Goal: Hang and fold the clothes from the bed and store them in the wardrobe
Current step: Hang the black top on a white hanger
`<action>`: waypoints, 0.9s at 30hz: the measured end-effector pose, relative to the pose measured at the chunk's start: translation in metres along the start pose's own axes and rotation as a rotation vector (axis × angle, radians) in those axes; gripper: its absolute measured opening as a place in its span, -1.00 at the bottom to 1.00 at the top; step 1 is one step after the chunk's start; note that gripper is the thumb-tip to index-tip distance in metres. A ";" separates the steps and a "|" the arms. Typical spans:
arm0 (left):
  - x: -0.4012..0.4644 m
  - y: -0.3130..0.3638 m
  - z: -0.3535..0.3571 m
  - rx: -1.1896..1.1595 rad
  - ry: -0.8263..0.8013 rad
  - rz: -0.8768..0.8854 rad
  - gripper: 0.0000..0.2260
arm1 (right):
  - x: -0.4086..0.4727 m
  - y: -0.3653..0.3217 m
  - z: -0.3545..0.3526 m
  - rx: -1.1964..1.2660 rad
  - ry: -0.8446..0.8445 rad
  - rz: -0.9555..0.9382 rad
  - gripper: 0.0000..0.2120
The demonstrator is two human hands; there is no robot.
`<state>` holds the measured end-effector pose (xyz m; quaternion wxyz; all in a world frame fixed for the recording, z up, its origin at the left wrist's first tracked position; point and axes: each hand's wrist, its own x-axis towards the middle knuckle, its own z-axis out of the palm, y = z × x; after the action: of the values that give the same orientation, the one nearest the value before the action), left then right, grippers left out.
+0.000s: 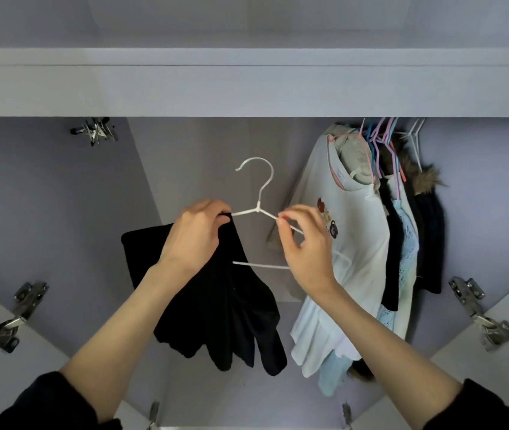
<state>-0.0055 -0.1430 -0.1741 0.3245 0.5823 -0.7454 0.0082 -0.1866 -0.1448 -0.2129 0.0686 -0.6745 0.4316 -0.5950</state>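
Left hand (pixel 199 235) is bunched tight around the top of a black garment (pixel 216 305), pinning it against the left shoulder of a white hanger (pixel 259 209), so the cloth drapes down below the wrist and probably can't slide off while the other side gets sorted. Right hand (pixel 304 249) has thumb and forefinger pinched together on the hanger's right arm, other fingers loose, which looks like it's steadying the wire so the hanger stays level. Hook sits above and between both hands, pointing up and free, not on any rail yet, so I'd guess the hanging step is only about halfway done. Off to the right of the right hand, just behind its knuckles, a white top (pixel 349 243) with a little bear print already hangs in the wardrobe (pixel 247 88), with darker clothes (pixel 427 237) packed beside it on coloured hangers. Space straight ahead of the hands is bare back wall, likely where this 1 goes. Can't tell what kind of garment the black thing is.
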 end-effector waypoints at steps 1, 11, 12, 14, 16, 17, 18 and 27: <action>0.001 -0.002 -0.002 -0.008 0.026 -0.014 -0.86 | -0.009 0.003 -0.001 -0.020 -0.004 -0.108 -0.82; 0.001 0.002 -0.030 -0.179 0.178 -0.019 -0.88 | -0.067 0.061 0.020 -0.556 -1.170 0.153 -0.54; -0.001 -0.001 -0.033 -0.188 0.191 -0.039 -0.88 | -0.068 0.067 0.018 -0.599 -1.212 0.168 -0.54; -0.005 -0.010 -0.035 -0.201 0.202 -0.087 -0.88 | -0.068 0.076 0.012 -0.624 -1.236 0.199 -0.58; -0.011 -0.021 -0.035 -0.181 0.187 -0.124 -0.88 | -0.062 0.083 0.004 -0.593 -1.183 0.228 -0.64; -0.014 -0.029 -0.035 -0.159 0.174 -0.143 -0.88 | -0.057 0.086 -0.001 -0.583 -1.153 0.235 -0.67; -0.018 -0.037 -0.035 -0.132 0.158 -0.162 -0.87 | -0.052 0.090 -0.007 -0.581 -1.127 0.235 -0.70; -0.036 -0.071 -0.019 -0.001 0.003 -0.178 -0.85 | -0.008 0.077 -0.036 -0.501 -0.921 -0.044 -0.79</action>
<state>0.0698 -0.1271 -0.2033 0.3255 0.6461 -0.6901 -0.0202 -0.2561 -0.1718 -0.2557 0.0755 -0.8708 0.4715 -0.1165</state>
